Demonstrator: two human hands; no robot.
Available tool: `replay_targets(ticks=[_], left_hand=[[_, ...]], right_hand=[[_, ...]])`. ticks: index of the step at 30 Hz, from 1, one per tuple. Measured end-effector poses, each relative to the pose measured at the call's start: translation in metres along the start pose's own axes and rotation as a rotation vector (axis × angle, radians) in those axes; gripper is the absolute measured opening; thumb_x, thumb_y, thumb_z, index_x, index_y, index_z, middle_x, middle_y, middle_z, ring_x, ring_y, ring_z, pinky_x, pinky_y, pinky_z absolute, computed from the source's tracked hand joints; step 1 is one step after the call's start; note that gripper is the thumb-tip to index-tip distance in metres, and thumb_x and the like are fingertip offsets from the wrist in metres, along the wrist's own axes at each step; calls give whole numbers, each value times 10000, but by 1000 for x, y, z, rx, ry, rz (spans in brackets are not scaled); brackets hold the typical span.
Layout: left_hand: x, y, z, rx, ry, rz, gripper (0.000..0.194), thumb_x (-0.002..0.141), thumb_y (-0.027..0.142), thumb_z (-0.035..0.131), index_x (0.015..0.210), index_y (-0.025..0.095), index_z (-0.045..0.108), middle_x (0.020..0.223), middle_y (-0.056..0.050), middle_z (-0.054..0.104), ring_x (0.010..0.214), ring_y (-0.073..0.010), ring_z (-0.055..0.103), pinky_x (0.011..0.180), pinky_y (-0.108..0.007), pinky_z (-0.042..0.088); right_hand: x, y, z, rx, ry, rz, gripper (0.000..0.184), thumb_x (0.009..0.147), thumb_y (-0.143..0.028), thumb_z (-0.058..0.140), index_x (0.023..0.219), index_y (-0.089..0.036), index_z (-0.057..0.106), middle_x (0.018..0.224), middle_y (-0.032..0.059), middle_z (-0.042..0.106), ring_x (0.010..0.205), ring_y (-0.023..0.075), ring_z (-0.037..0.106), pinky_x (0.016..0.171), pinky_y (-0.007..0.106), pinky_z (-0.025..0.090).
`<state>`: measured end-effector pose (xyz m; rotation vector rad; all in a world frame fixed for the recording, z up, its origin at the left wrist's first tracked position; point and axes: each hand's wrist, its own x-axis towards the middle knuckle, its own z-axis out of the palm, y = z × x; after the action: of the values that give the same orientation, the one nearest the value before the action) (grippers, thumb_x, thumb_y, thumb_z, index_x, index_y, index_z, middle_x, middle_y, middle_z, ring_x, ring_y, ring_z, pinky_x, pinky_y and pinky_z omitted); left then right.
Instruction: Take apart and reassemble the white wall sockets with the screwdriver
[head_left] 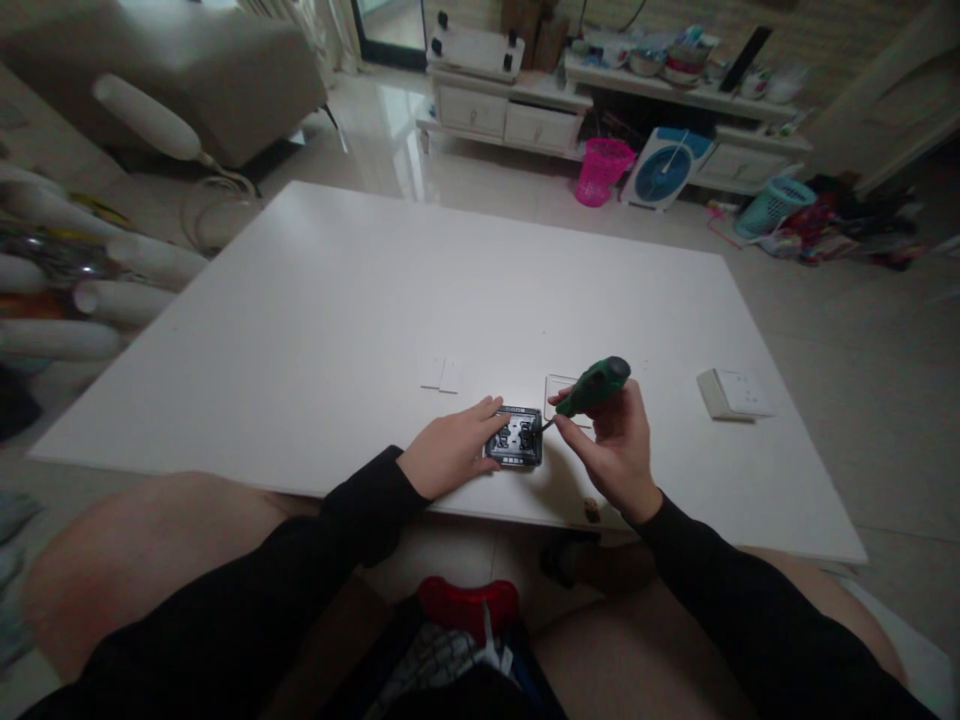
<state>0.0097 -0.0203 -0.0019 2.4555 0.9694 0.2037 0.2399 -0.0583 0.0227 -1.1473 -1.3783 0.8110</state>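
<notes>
left hand (454,448) is clamping black square frame (516,440) | right hand (619,445) is gripping green screwdriver (595,386) | frame is seeming light, stiff, probably brittle; edges suiting fingertips

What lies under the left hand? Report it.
Under the fingers of the left hand is the left side of the black square part, on the white table. Whatever the palm covers cannot be seen.

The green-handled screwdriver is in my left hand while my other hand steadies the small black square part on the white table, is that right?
Not quite: the head view shows the green-handled screwdriver in your right hand. Your left hand steadies the small black square part on the white table.
</notes>
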Motion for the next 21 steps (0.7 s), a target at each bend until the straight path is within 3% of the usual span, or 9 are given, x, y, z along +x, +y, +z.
replay_targets(ticks=[7,13,21], left_hand=[[0,0,1,2,15,8,631,866,250,757,1432,193,484,1594,-174,451,1458,-332,472,1119,-492,515],[-1,-1,2,-6,26,15,596,882,259,726,1425,210,484,1588,-174,457,1454,-337,477,1110,-508,520],[-1,0,1,3,11,4,636,864,255,760,1431,220,474,1591,-164,457,1456,-331,475,1113,-492,516]], right_hand=[[-1,1,1,-6,22,4,478,829,-221,790,1217,-314,529,1043,3,708,951,225,759,826,429,653],[0,-2,0,3,-25,-1,342,891,-222,699,1167,-299,512,1052,21,695,999,233,744,910,475,627],[1,6,1,9,36,32,504,785,-227,839,1179,-315,537,977,-9,726,893,233,767,795,437,667]])
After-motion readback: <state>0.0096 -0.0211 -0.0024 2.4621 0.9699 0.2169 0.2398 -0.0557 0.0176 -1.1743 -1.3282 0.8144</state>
